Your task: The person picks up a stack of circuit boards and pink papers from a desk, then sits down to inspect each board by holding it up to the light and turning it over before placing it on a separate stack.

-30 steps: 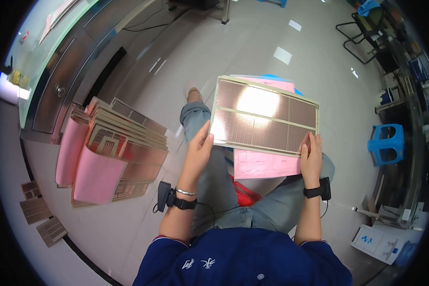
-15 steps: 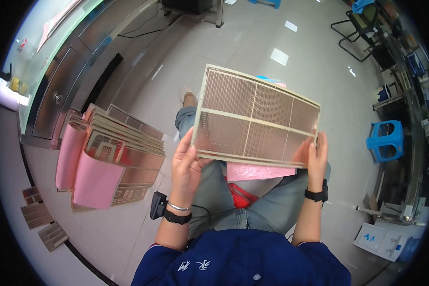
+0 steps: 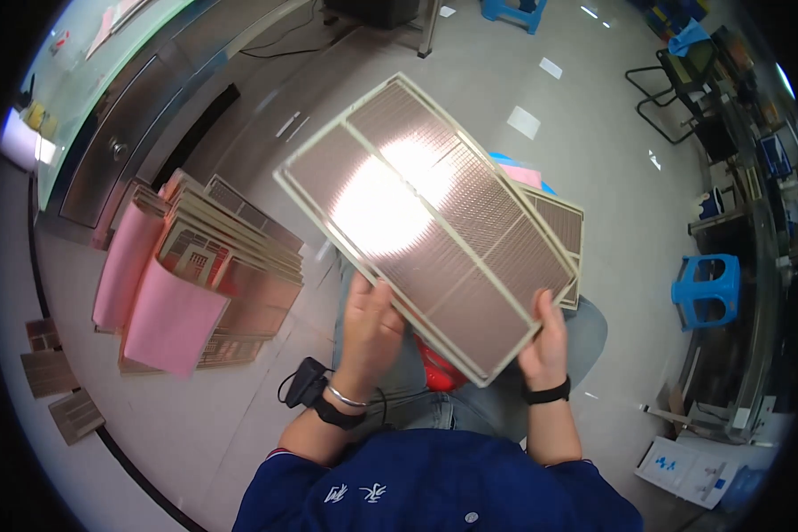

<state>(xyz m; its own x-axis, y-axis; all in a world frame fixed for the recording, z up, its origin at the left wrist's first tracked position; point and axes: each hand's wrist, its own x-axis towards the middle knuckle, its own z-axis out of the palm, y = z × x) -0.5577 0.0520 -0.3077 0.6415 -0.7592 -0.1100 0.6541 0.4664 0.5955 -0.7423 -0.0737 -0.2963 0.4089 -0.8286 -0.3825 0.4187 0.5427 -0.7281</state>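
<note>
A large copper-coloured gridded panel [image 3: 496,257] with a pale border is held tilted above my lap, its far left corner raised. A bright glare covers part of its face. My left hand [image 3: 371,328] grips its near left edge, thumb on the edge and the other fingers partly hidden. At the near right edge, my right hand [image 3: 543,344] pinches the panel, its thumb at the rim. Below and to the right, a second similar panel [image 3: 566,226] shows partly, with a pink sheet [image 3: 525,176] and something blue at its far end.
On the floor at left stands a bundle of similar panels [image 3: 262,297] with pink sheets [image 3: 173,328] folded over them. Small panel pieces [image 3: 75,415] lie farther left. A metal cabinet [image 3: 120,142] is behind. Blue stools [image 3: 708,288] and a black chair [image 3: 674,84] stand right and far.
The held panel has turned clockwise and tipped, its left end swinging up and away. My right hand has come nearer and leftward. A second panel now shows underneath.
</note>
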